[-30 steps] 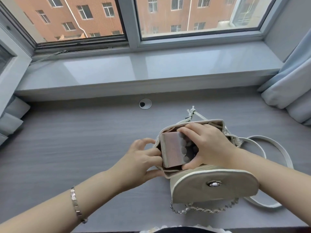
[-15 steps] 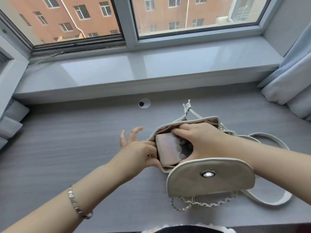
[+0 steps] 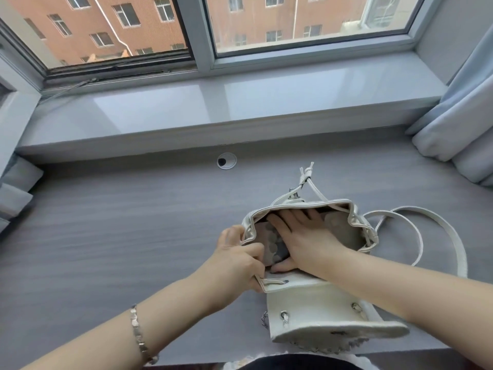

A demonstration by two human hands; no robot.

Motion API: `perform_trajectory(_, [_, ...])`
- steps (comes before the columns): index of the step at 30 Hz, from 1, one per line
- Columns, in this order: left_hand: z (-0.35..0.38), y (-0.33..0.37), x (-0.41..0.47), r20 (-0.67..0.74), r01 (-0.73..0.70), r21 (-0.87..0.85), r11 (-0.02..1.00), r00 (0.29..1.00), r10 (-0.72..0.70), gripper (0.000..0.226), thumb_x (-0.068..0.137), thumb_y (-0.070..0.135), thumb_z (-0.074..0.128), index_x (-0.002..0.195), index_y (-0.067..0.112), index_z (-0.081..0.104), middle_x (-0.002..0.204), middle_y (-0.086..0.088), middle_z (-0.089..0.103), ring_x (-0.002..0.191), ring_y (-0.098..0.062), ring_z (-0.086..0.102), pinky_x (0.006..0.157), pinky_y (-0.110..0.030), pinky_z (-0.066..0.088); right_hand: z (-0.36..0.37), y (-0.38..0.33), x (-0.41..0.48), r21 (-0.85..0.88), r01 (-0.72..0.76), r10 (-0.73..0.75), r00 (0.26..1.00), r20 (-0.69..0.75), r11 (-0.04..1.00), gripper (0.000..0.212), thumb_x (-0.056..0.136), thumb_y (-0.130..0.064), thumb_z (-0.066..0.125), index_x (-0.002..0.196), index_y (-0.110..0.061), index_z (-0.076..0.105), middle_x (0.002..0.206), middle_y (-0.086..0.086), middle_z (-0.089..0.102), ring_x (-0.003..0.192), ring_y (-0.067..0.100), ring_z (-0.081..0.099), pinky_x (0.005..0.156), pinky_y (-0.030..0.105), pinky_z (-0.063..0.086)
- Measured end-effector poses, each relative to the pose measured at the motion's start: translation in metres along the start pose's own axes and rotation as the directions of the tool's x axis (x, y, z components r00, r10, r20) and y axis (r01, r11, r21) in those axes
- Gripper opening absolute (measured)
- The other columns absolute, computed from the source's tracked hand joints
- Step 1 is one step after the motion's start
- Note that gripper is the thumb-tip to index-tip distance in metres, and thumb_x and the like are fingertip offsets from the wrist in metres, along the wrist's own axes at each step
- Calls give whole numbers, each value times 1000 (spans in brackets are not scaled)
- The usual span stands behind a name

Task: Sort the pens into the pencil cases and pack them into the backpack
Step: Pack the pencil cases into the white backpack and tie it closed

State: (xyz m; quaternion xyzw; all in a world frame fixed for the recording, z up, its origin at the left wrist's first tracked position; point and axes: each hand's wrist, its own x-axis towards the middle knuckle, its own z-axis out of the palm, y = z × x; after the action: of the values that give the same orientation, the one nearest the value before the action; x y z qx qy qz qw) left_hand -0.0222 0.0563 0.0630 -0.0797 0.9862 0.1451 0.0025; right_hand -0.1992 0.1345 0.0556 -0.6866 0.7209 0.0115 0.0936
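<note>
Hands meet at the small cream leather drawstring backpack (image 3: 314,313) on the grey wood-grain desk (image 3: 106,236). Her right hand (image 3: 306,236) lies flat, fingers spread, inside its mouth, pressing a pinkish scalloped pencil case (image 3: 276,245); her left hand (image 3: 237,263) pinches the near-left rim. White straps (image 3: 416,231) loop beside the backpack.

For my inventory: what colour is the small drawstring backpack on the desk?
Off-white, nearly cream, the small drawstring backpack shows best in the head view.
</note>
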Motion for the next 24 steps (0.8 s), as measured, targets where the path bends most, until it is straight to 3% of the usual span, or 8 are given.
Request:
perform_trajectory(5, [-18, -3, 1, 50, 177, -380, 908, 984, -171, 13, 69, 36, 74, 77, 27, 74, 70, 22, 52, 97, -13, 32, 87, -14, 29, -19, 0, -10, 270, 34, -26, 999, -31, 962, 76, 65, -59, 69, 126, -19, 48, 129, 0, 52, 117, 22, 51, 97, 28, 38])
perform_trajectory(9, [-37, 0, 2, -327, 203, -635, 745, 803, -497, 16, 72, 30, 69, 87, 35, 67, 80, 15, 63, 84, -2, 57, 74, -20, 50, -49, 11, -20, 240, 199, -42, 843, -536, 950, 23, 78, -28, 64, 95, -13, 68, 102, 8, 66, 93, 22, 60, 80, 32, 49])
perform_trajectory(11, [-46, 3, 13, -194, 402, -652, 643, 731, -654, 45, 76, 28, 72, 116, 37, 55, 102, 12, 58, 94, -8, 60, 77, -26, 53, -67, 28, -18, 238, -68, 147, 931, -334, 969, 53, 75, -29, 69, 124, -16, 53, 125, 10, 52, 117, 25, 45, 98, 40, 41])
perform_trajectory(13, [-54, 4, 27, 184, 722, -435, 538, 656, -732, 62, 80, 38, 65, 136, 29, 39, 122, 0, 52, 106, -21, 60, 85, -33, 52, -70, 48, -20, 206, -428, 405, 903, 144, 880, 69, 78, -27, 66, 138, -22, 33, 135, 8, 43, 124, 28, 41, 95, 36, 39])
perform_trajectory(14, [-55, 5, 35, 349, 798, -350, 491, 597, -722, 56, 83, 39, 60, 134, 26, 39, 122, -3, 54, 102, -26, 64, 81, -35, 55, -69, 52, -22, 219, -518, 461, 848, 263, 827, 59, 80, -22, 61, 134, -24, 38, 129, 8, 50, 117, 28, 48, 85, 33, 42])
perform_trajectory(16, [-51, 8, 44, 524, 840, -347, 417, 542, -657, 35, 84, 24, 47, 118, 17, 48, 104, -11, 66, 79, -31, 72, 65, -37, 61, -60, 56, -27, 277, -526, 502, 851, 156, 804, 33, 79, -14, 56, 111, -24, 56, 109, 9, 64, 100, 31, 57, 71, 32, 43])
perform_trajectory(19, [-40, 7, 45, 456, 825, -398, 402, 557, -694, 35, 80, 6, 30, 108, 11, 50, 92, -18, 66, 61, -34, 71, 60, -42, 61, -52, 55, -29, 235, -503, 526, 849, -44, 832, 13, 78, -14, 58, 91, -17, 61, 90, 10, 67, 88, 35, 58, 70, 37, 47])
perform_trajectory(24, [-50, 10, 37, 218, 726, -543, 422, 607, -765, 35, 71, -9, 25, 82, 6, 55, 74, -20, 66, 57, -34, 69, 51, -39, 59, -57, 60, -28, 313, -441, 522, 812, -262, 841, 25, 71, 5, 55, 84, -10, 70, 86, 14, 71, 85, 36, 60, 69, 35, 43])
